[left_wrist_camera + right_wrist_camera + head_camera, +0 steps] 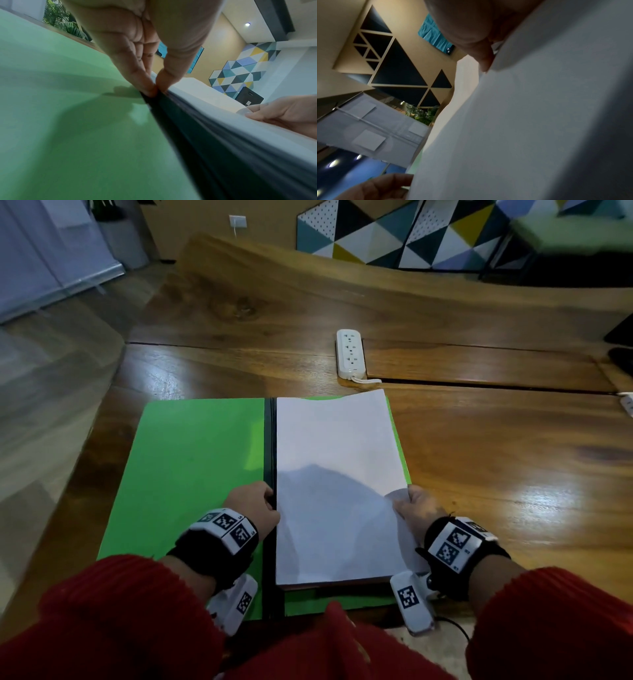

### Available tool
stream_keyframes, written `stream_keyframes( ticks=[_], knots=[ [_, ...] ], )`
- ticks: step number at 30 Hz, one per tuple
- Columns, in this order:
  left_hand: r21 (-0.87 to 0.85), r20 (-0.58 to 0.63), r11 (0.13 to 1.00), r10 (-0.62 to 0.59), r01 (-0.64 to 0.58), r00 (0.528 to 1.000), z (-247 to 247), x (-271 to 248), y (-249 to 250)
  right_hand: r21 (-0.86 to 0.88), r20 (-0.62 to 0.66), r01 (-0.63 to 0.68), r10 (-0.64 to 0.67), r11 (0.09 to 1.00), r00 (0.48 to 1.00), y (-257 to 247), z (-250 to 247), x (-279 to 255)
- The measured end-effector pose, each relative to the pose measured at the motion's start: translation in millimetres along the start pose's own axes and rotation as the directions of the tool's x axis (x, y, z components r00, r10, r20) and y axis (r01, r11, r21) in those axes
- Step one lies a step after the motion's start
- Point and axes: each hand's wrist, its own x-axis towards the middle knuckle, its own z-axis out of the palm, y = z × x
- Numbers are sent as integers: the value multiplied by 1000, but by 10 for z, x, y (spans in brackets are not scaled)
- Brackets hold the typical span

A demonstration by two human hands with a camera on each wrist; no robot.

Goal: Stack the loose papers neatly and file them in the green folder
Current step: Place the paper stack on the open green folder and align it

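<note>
The green folder (191, 467) lies open on the wooden table, its black spine (270, 440) running down the middle. A squared stack of white papers (335, 457) rests on the folder's right half, against the spine. My left hand (270, 498) pinches the black spine (171, 108) between thumb and fingertips (147, 88) at the stack's left edge. My right hand (404, 498) grips the stack's right edge near the front, thumb (484, 59) on top of the papers (522, 121), where the top sheet curls up a little. The fingers below the stack are hidden.
A white power strip (350, 353) lies just beyond the folder, its cord at the papers' far edge. Another white strip (627, 404) and dark objects (621, 330) sit at the far right. The table's left edge (113, 392) runs close to the folder.
</note>
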Motion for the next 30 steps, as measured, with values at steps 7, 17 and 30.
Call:
stream_keyframes(
  ticks=[7,17,30],
  knots=[
    [18,5,1000,-21,21,1000,21,33,11,-38,-25,-41,40,998,999,0,2,17],
    [31,-27,999,-29,30,999,56,42,77,-22,-40,-35,34,999,999,87,46,-54],
    [180,3,983,17,-17,1000,102,29,160,-573,-19,-19,10,820,1000,-39,-49,-248]
  ],
)
